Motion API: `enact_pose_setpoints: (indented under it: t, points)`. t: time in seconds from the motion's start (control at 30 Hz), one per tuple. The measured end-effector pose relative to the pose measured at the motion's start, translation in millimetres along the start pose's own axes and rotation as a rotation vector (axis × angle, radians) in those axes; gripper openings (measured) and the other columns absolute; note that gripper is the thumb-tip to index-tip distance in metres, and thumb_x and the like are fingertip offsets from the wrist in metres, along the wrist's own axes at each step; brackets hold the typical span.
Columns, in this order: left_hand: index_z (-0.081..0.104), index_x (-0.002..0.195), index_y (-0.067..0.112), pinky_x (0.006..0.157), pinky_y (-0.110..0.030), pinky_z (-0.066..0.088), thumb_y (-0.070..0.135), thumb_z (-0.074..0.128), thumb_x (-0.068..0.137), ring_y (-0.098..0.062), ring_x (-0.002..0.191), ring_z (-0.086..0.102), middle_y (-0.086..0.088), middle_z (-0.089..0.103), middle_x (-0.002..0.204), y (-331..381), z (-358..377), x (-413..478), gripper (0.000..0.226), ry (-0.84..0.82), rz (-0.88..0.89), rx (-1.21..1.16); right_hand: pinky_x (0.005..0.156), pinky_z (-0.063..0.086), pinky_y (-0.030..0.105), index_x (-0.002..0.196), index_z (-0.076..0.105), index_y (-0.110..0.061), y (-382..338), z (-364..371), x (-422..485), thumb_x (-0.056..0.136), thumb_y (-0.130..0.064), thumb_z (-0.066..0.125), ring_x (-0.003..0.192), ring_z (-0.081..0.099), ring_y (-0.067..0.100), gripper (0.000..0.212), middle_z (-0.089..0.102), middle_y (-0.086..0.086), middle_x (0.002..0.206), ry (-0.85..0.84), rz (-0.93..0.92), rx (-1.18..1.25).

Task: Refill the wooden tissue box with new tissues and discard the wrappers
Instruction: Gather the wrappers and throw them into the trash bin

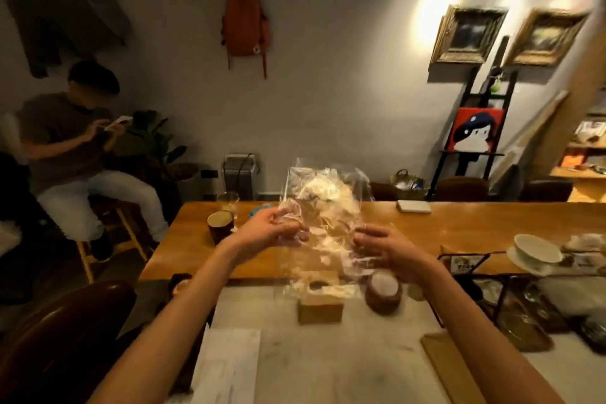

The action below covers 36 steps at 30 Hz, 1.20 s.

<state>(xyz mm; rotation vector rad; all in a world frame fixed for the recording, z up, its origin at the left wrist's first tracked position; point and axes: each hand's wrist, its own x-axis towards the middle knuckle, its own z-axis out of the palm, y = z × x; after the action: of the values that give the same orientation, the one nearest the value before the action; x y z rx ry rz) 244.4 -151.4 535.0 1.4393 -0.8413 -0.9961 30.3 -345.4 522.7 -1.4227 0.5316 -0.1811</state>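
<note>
Clear plastic wrapper [323,203] is held up over the worktop [328,357], long axis roughly upright. Both grips are clamped near its lower end: left hand [275,229] pinches the left side, right hand [382,246] the right. Straight below, between the forearms, sits the wooden tissue box [319,307], and the right hand looks slightly nearer to it. A round wooden holder [383,293] stands just beside the box, and a dark cup [220,223] is well left. Blur hides the wrapper's contents.

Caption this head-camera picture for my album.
Left hand and right hand hold a crumpled clear wrapper above the wooden tissue box.
</note>
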Motion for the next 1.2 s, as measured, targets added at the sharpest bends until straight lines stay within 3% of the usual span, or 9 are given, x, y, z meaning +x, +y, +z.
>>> enact_pose_setpoints:
  t: [0.23,0.33,0.53,0.67,0.73,0.83,0.9,1.07,1.2]
  points:
    - [0.062,0.124,0.005,0.104,-0.053,0.045,0.024,0.071,0.088,-0.035,0.105,0.057,-0.018,0.062,0.114,79,9,26,0.042,-0.076,0.046,0.061,0.060,0.050,0.023,0.127,0.064,-0.017,-87,-52,-2,0.085,-0.020,0.067,0.077,0.062,0.010,0.042,0.066,0.000,0.088,-0.154,-0.123,-0.012]
    - [0.071,0.113,0.014,0.076,-0.031,0.059,0.022,0.067,0.089,-0.028,0.089,0.056,-0.013,0.061,0.099,89,16,22,0.025,-0.100,0.070,0.004,0.067,0.054,0.027,0.132,0.060,-0.023,-92,-62,-2,0.091,-0.012,0.061,0.085,0.062,0.016,0.043,0.066,0.003,0.096,-0.223,-0.161,-0.011]
    - [0.059,0.132,0.016,0.082,-0.033,0.059,0.008,0.057,0.092,-0.023,0.090,0.070,-0.016,0.069,0.111,79,18,5,0.041,-0.048,0.224,-0.051,0.090,0.045,0.036,0.127,0.065,-0.026,-91,-59,15,0.085,-0.002,0.059,0.106,0.056,0.023,0.049,0.060,0.004,0.131,-0.292,-0.214,0.163]
    - [0.069,0.117,0.007,0.067,-0.028,0.059,0.001,0.052,0.094,-0.017,0.074,0.070,-0.016,0.072,0.098,79,10,-11,0.029,0.118,0.335,0.047,0.071,0.059,0.029,0.090,0.079,-0.010,-88,-31,21,0.079,-0.006,0.070,0.078,0.072,0.020,0.014,0.074,0.008,0.093,-0.315,-0.283,0.336]
    - [0.076,0.105,0.013,0.057,-0.030,0.054,-0.009,0.048,0.094,-0.023,0.066,0.067,-0.022,0.072,0.095,81,1,-24,0.038,0.171,0.388,0.144,0.058,0.059,0.023,0.075,0.076,-0.005,-92,-4,20,0.094,0.003,0.046,0.062,0.072,0.013,0.036,0.074,0.005,0.073,-0.252,-0.285,0.325]
    - [0.080,0.093,0.018,0.071,-0.062,0.050,-0.023,0.041,0.086,-0.054,0.088,0.062,-0.030,0.068,0.106,85,-16,-50,0.057,0.203,0.426,0.298,0.058,0.059,0.029,0.083,0.068,-0.003,-87,27,30,0.096,-0.001,0.041,0.062,0.070,0.018,0.030,0.071,0.010,0.071,-0.276,-0.202,0.371]
    - [0.077,0.104,0.013,0.080,-0.052,0.052,-0.024,0.040,0.084,-0.044,0.110,0.060,-0.017,0.067,0.119,87,-30,-78,0.056,0.199,0.430,0.463,0.073,0.059,0.038,0.091,0.072,-0.003,-86,45,43,0.084,-0.008,0.058,0.079,0.069,0.026,0.016,0.068,0.016,0.089,-0.378,-0.204,0.358]
    - [0.043,0.145,0.021,0.108,-0.035,0.041,0.021,0.051,0.097,-0.016,0.140,0.039,0.000,0.038,0.153,86,-61,-173,0.049,-0.220,0.146,0.427,0.069,0.054,0.018,0.082,0.078,-0.022,-106,104,69,0.081,-0.025,0.071,0.078,0.069,0.007,0.008,0.074,-0.007,0.085,-0.545,-0.316,-0.244]
    - [0.046,0.138,0.031,0.106,-0.045,0.046,0.061,0.069,0.076,-0.015,0.123,0.059,0.002,0.059,0.136,66,-92,-218,0.073,0.159,0.023,0.309,0.070,0.047,0.028,0.082,0.072,-0.010,-126,216,78,0.087,0.002,0.042,0.079,0.059,0.027,0.033,0.071,0.006,0.084,-0.707,-0.351,-0.507]
